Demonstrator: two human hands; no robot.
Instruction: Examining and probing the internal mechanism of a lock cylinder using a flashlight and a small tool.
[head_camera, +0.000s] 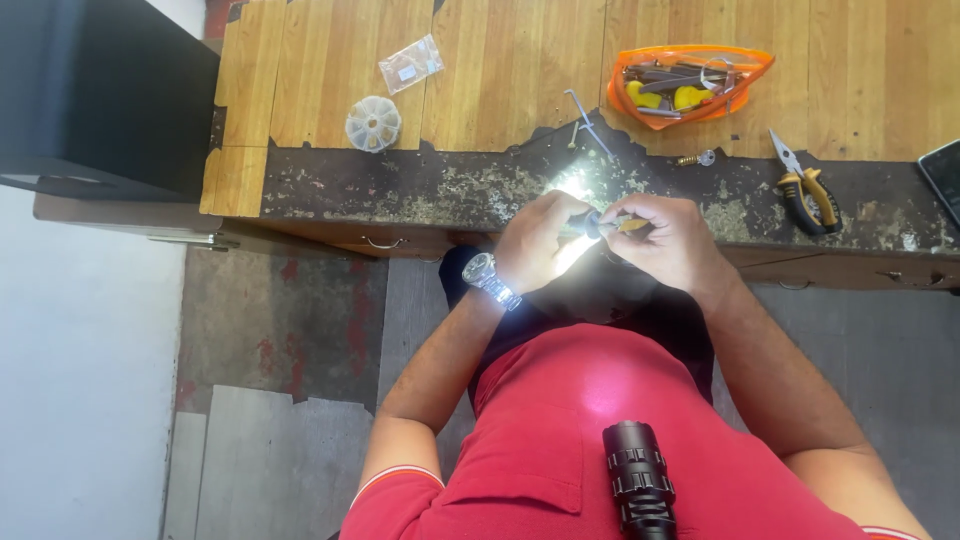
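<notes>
My left hand (540, 238) and my right hand (668, 240) meet just in front of the worn wooden workbench (330, 190). Together they grip a small screwdriver (612, 225) with a dark collar and a yellow-brown handle. The left fingers close around its dark end, the right fingers around the handle. A bright glare sits between the hands and hides whatever lies under the tip. A metal wristwatch (490, 280) is on my left wrist. A black flashlight (638, 480) hangs on my red shirt.
On the bench stand an orange tray of tools (690, 85), yellow-handled pliers (805, 185), a round clear parts box (373, 123), a small plastic bag (410, 63), thin metal rods (585, 120) and a small spring piece (695, 158). A dark cabinet (100, 90) fills the left.
</notes>
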